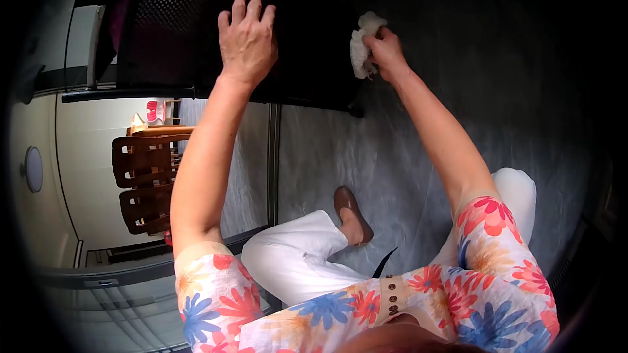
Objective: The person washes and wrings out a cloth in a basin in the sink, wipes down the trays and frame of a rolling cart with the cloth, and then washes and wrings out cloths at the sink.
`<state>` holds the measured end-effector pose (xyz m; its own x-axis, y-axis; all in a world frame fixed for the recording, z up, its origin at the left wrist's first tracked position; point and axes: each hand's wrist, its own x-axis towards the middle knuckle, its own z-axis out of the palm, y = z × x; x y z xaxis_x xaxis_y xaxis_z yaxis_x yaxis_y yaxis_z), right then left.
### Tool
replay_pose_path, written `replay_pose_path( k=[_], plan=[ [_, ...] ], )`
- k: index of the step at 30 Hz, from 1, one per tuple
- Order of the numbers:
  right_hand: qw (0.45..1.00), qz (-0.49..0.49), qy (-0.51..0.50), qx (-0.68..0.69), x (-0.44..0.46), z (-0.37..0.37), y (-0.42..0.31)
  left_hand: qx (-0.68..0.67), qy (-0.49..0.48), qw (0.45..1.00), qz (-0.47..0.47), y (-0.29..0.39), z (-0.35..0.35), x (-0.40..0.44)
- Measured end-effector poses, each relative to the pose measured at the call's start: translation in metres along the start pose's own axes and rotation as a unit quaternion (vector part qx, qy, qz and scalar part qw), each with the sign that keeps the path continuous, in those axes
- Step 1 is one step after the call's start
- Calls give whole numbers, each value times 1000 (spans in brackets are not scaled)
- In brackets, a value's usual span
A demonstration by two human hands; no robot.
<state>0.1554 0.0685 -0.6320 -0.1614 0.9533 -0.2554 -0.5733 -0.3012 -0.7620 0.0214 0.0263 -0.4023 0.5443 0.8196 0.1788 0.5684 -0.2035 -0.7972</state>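
Observation:
My right hand point(386, 52) grips a crumpled white cloth or wad of tissue point(360, 46) above the dark grey floor, its fingers partly hidden by the white bundle. My left hand point(248, 42) is stretched forward with the fingers apart and nothing in them. It is over or against a black piece of furniture point(163, 59) with a perforated panel point(171, 0); whether the palm touches it cannot be seen. The area around both hands is in deep shadow.
Grey marbled floor point(314, 150) spreads beneath me, crossed by a dark door track point(273, 163). Brown wooden chairs point(144, 160) and a table point(160, 131) appear at left beyond it. My brown shoe point(350, 209) is below the hands. Glass panelling point(144, 314) stands at lower left.

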Motion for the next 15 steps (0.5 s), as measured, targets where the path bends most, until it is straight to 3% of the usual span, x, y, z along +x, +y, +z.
replay_pose_path(
  k=[4, 5, 8, 9, 11, 13, 15],
  plan=[
    [999, 14, -11, 38, -5, 1, 1, -11, 7, 999, 31, 6, 5, 38],
    [999, 18, -15, 47, -6, 1, 2, -16, 63, 995, 70, 8, 13, 51],
    [999, 13, 10, 49, -8, -2, 0, -30, 90, 991, 92, 17, 18, 89],
    [999, 12, 21, 47, -9, -2, -1, 5, 150, 984, 94, 16, 24, 97],
    [997, 11, 64, 31, -13, -9, -8, -50, 105, 992, 39, 27, 33, 93],
    [996, -6, 91, 20, -14, -20, -6, -217, -107, 967, -76, 56, 28, 62],
    [994, -43, 102, 5, -4, -28, 0, -254, -71, 957, -124, 77, 41, 17]
  ],
)
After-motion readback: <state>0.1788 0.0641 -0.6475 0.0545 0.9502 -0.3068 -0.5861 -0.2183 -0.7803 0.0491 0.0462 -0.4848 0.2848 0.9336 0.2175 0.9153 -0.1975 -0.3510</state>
